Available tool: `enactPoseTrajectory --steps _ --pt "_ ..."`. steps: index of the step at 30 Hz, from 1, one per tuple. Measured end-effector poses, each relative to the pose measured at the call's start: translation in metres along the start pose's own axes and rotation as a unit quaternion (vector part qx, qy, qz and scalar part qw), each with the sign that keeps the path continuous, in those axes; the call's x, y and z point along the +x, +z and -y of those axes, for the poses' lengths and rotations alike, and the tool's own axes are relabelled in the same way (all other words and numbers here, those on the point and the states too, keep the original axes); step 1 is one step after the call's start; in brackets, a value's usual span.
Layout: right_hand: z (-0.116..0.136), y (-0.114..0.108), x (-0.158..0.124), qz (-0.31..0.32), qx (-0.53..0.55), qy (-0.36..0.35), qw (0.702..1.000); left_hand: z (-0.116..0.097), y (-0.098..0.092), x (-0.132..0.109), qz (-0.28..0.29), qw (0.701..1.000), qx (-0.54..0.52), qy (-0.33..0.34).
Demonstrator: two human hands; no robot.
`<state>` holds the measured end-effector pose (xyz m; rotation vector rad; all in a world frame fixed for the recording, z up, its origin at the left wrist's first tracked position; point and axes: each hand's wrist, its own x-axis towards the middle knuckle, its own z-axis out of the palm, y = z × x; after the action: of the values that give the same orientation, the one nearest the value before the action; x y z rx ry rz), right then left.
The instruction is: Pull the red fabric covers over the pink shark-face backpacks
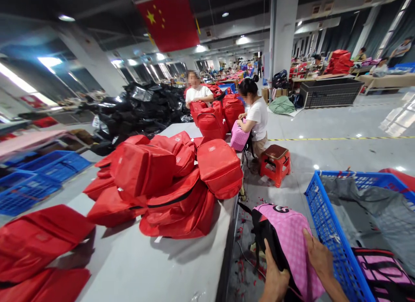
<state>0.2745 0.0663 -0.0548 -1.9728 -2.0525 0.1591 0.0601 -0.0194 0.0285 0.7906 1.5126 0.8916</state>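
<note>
A pink and black backpack (285,239) sits low in front of me, between the table edge and a blue crate. My left hand (274,274) grips its black side, fingers curled over the edge. My right hand (319,256) lies on the pink front panel, fingers pressed against the fabric. Both wrists enter from the bottom edge.
A grey table (139,267) at left carries a heap of red backpacks (168,181). A blue crate (327,224) at right holds grey fabric and another pink bag (382,271). Two seated persons work on bags farther along the table, beside a red stool (275,163). Blue crates stand at far left.
</note>
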Motion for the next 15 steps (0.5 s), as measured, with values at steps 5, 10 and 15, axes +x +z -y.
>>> enactPoseTrajectory --steps 5,10,15 --pt "0.022 -0.024 0.008 0.021 0.058 0.051 0.997 -0.003 -0.015 0.005 0.0 1.0 -0.021 0.021" --pt "0.061 -0.064 0.02 0.069 0.051 0.041 0.995 -0.009 -0.041 -0.004 -0.012 0.996 -0.026 0.079" --pt "0.078 -0.081 0.02 0.145 0.054 0.065 0.986 -0.002 -0.04 -0.006 -0.054 0.998 -0.025 0.032"
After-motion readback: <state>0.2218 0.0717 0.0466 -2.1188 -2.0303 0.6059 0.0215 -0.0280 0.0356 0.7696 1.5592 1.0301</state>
